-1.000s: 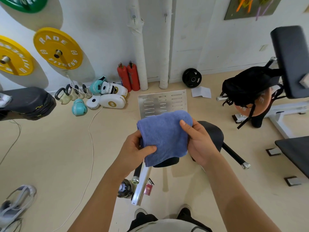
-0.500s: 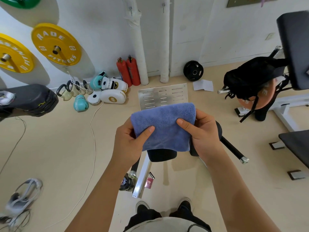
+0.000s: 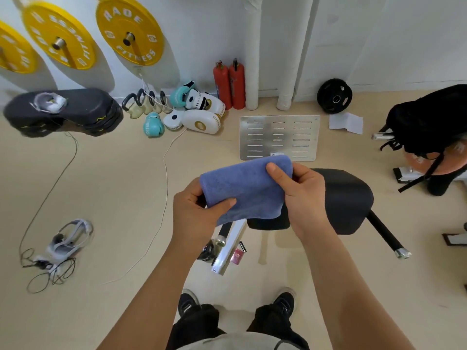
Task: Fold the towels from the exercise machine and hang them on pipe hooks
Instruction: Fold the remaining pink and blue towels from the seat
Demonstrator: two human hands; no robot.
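Note:
A folded blue towel (image 3: 249, 190) is held flat in front of me, above the black padded seat of the exercise machine (image 3: 346, 198). My left hand (image 3: 197, 210) grips its lower left corner, thumb on top. My right hand (image 3: 302, 195) pinches its upper right edge, thumb across the cloth. Two white wrapped pipes (image 3: 252, 59) run up the far wall; no hooks are visible on them.
Yellow weight plates (image 3: 130, 31) hang on the left wall. Red extinguishers (image 3: 230, 83), boxing gloves and pads (image 3: 194, 114), a metal slotted plate (image 3: 279, 137) and a black weight disc (image 3: 334, 96) lie near the wall. A black bag (image 3: 429, 122) hangs right. Cables and a headset (image 3: 67, 239) lie left.
The view has swung left and down, so the wall plates sit more central. The towel stays in both hands, now tilted with its right edge raised.

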